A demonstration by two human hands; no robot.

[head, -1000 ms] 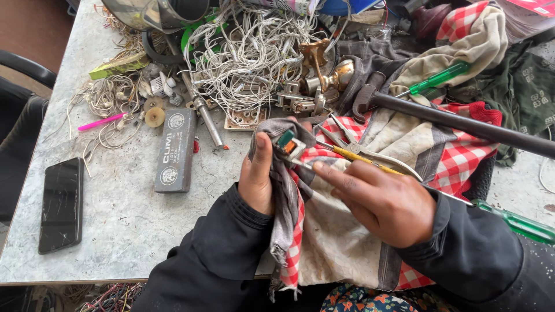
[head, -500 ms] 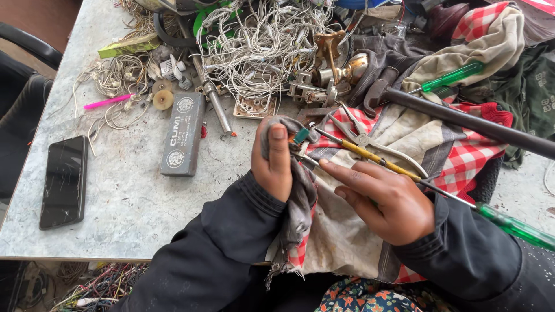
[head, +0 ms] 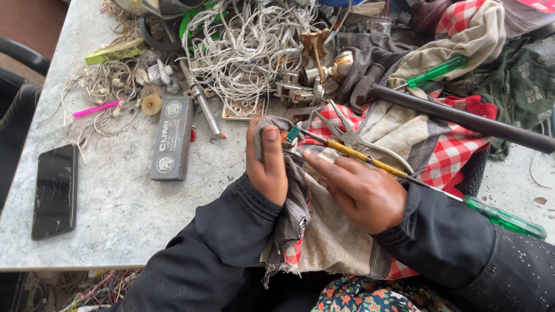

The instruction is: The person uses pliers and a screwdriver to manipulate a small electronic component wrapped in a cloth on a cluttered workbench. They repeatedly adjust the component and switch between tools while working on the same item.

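Grey rag (head: pixel 289 190) bunched in left hand (head: pixel 267 167), pinching a small part (head: pixel 291 136). Right hand (head: pixel 358 190) grips the screwdriver (head: pixel 404 173), tip at the part. Mid-step; next likely needs steady tip pressure.

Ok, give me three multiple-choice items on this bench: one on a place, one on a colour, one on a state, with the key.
1. Where does the black phone lie?
A. at the table's left edge
B. on the checked cloth
C. under the wire tangle

2. What colour is the handle of the screwdriver by the right sleeve?
A. pink
B. green
C. grey

3. What is the left hand doing?
A. lying flat on the table
B. lifting the phone
C. pinching a grey rag around a small teal part

Key: 1 A, the phone sits alone on bare stone at far left. 2 B, its clear handle is green. 3 C, the thumb presses rag against the part, while the right hand rests on the checked cloth.
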